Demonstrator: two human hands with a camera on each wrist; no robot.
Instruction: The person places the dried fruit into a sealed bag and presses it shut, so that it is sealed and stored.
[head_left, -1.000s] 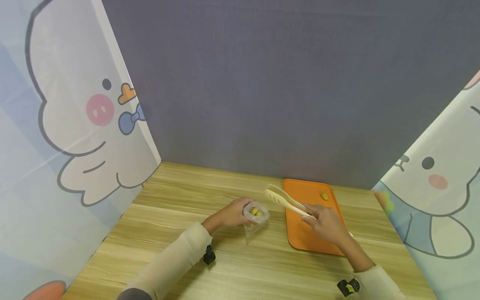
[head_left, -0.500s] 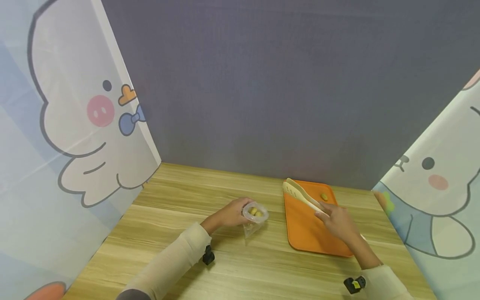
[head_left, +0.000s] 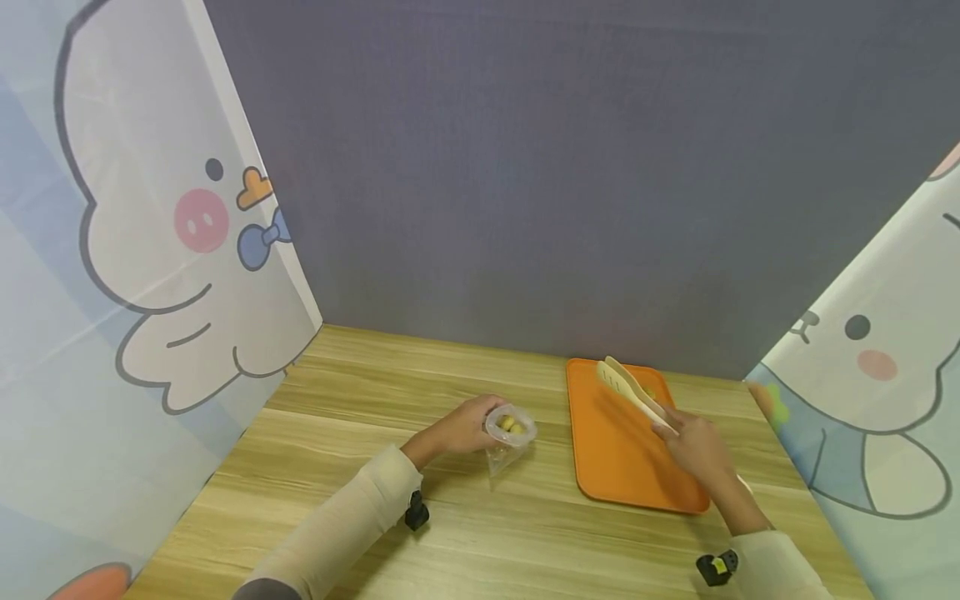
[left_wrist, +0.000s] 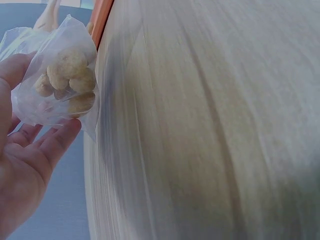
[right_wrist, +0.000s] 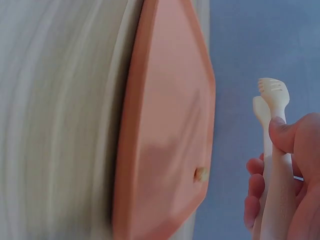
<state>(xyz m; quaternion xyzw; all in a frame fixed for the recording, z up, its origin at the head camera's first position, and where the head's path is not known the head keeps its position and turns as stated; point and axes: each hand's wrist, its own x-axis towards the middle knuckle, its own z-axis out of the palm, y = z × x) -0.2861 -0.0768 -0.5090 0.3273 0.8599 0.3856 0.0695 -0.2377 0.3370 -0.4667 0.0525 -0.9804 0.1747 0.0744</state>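
Observation:
My left hand [head_left: 467,425] grips a clear plastic bag [left_wrist: 75,40] by its side, thumb on one face and fingers beneath. The bag's mouth gapes upward, and several lumpy yellow-brown pieces [left_wrist: 70,70] lie inside. In my right hand [head_left: 697,454] is a pair of cream tongs [head_left: 628,390], thumb on one arm and fingers round the other. Their slotted tips are slightly parted with nothing between them, over the far part of an orange tray [head_left: 611,467]. One small yellowish piece [right_wrist: 201,174] sits on the tray near its far right corner, partly behind the tongs in the head view.
The wood-grain table [head_left: 420,550] carries the tray at the right, with the bag left of it. A grey panel [head_left: 480,183] stands along the back edge. Printed cartoon panels [head_left: 172,250] close off both sides.
My right hand has carried the tongs rightward, from beside the bag to over the tray near the lone piece. The left hand and bag stay nearly still.

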